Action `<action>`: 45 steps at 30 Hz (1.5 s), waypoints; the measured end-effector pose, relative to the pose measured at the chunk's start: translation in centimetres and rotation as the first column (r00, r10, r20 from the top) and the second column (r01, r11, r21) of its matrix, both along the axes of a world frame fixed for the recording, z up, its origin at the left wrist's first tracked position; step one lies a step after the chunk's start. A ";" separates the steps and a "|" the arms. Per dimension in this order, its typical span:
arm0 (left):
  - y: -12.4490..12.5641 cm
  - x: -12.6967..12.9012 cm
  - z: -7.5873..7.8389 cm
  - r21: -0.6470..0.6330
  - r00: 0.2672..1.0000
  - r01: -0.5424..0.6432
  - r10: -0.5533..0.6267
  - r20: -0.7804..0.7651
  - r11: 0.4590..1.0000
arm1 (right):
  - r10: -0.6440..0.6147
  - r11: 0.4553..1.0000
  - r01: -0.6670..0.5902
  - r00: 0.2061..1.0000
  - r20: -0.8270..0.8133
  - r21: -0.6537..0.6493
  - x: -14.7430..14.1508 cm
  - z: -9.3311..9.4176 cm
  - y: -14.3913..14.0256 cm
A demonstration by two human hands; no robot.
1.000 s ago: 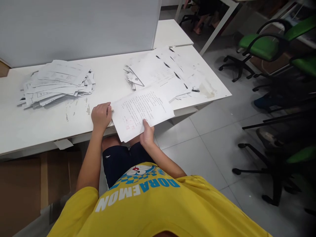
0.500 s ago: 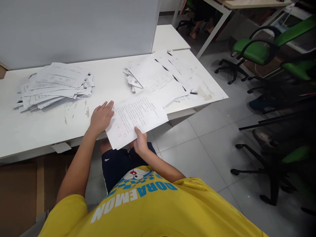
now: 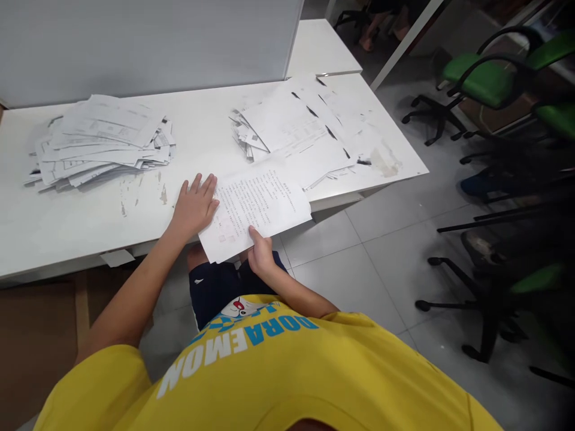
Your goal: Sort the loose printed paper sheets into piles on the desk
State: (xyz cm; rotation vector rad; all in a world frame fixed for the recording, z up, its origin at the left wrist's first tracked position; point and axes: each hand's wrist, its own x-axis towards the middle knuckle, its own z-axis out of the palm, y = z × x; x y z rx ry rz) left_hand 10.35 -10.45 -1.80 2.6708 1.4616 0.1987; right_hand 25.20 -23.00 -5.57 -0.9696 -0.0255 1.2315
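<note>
the right hand (image 3: pixel 259 254) pinches the near edge of one sheet (image 3: pixel 256 206) at the desk's (image 3: pixel 67 221) near edge; the left hand (image 3: pixel 194 205) lies open, flat on its left edge. sorting looks mid-way — left pile (image 3: pixel 101 140) thick, right pile (image 3: pixel 300 129) still spread out.

white desk (image 3: pixel 90 215), grey partition (image 3: pixel 148 42), green chairs (image 3: pixel 476 78)

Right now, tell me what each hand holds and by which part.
Right hand pinches the printed sheet at its near edge. Left hand lies flat, open, on the sheet's left edge, gripping nothing.
</note>
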 end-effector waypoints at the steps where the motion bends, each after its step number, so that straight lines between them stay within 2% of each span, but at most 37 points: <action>1: 0.0 0.0 0.0 -0.001 1.000 0.004 -0.004 -0.003 1.000 | 0.000 1.000 0.000 1.000 0.015 -0.002 0.0 0.0 0.1; 4: 0.0 -0.1 0.3 -0.034 1.000 -0.013 0.013 0.004 0.999 | -0.010 1.000 0.010 0.998 0.054 0.002 0.1 0.7 0.4; 7: -0.1 -0.5 0.8 -0.084 0.998 -0.042 0.046 0.049 0.996 | -0.024 0.998 0.018 0.994 0.106 0.061 1.4 2.4 1.4; 9: -0.1 -1.3 1.2 -0.105 0.991 -0.046 0.059 0.120 0.993 | -0.076 0.989 0.049 0.979 0.189 0.143 3.4 4.1 2.5; 11: 0.6 -2.7 1.5 -0.085 0.972 -0.055 0.073 0.224 0.995 | -0.182 0.963 0.110 0.939 0.292 0.245 6.3 5.8 4.4; 14: 3.3 -6.3 2.1 0.040 0.921 -0.144 0.119 0.371 0.989 | -0.325 0.909 0.181 0.873 0.364 0.376 11.0 7.5 8.4; 16: 6.1 -9.2 2.6 0.137 0.898 -0.244 0.170 0.406 0.960 | -0.340 0.894 0.196 0.882 0.326 0.402 13.5 7.6 11.8; 19: 10.7 -13.1 3.2 0.197 0.884 -0.380 0.292 0.365 0.904 | -0.360 0.905 0.270 0.898 0.254 0.328 15.1 6.1 16.7; 22: 14.4 -15.2 3.4 0.146 0.877 -0.454 0.411 0.249 0.879 | -0.356 0.929 0.313 0.903 0.241 0.200 14.5 4.3 20.2; 25: 16.5 -15.6 3.2 0.058 0.888 -0.459 0.454 0.076 0.887 | -0.335 0.942 0.325 0.931 0.148 0.089 13.3 4.1 21.6; 27: 17.1 -15.3 3.0 0.040 0.889 -0.457 0.457 -0.001 0.889 | -0.218 0.975 0.214 0.973 0.071 0.063 12.6 5.0 21.2; 29: 17.3 -14.9 2.9 0.066 0.894 -0.445 0.447 -0.029 0.893 | -0.003 0.998 0.002 1.000 0.021 0.060 11.8 6.2 19.5; 30: 17.3 -14.8 2.8 0.090 0.898 -0.437 0.440 -0.023 0.895 | 0.110 0.993 -0.111 0.994 0.009 0.051 11.3 6.8 18.1; 32: 17.4 -14.8 2.7 0.125 0.899 -0.437 0.437 0.027 0.891 | 0.324 0.944 -0.324 0.946 0.022 0.055 10.0 7.8 14.5; 36: 17.2 -15.5 3.3 0.113 0.852 -0.513 0.488 0.189 0.851 | 0.641 0.762 -0.630 0.766 -0.042 0.149 7.0 8.2 6.8; 38: 16.5 -15.7 4.0 0.125 0.829 -0.548 0.517 0.214 0.827 | 0.691 0.721 -0.675 0.718 -0.086 0.158 5.8 7.5 4.3; 40: 14.9 -15.1 4.8 0.186 0.844 -0.529 0.490 0.217 0.828 | 0.684 0.729 -0.669 0.722 -0.106 0.147 5.0 6.4 3.2; 42: 12.4 -13.7 5.3 0.259 0.895 -0.440 0.397 0.202 0.860 | 0.657 0.751 -0.645 0.751 -0.065 0.142 4.4 5.6 3.1; 45: 7.4 -10.3 5.1 0.316 0.972 -0.231 0.205 0.113 0.920 | 0.620 0.769 -0.622 0.782 0.064 0.149 3.5 5.3 4.5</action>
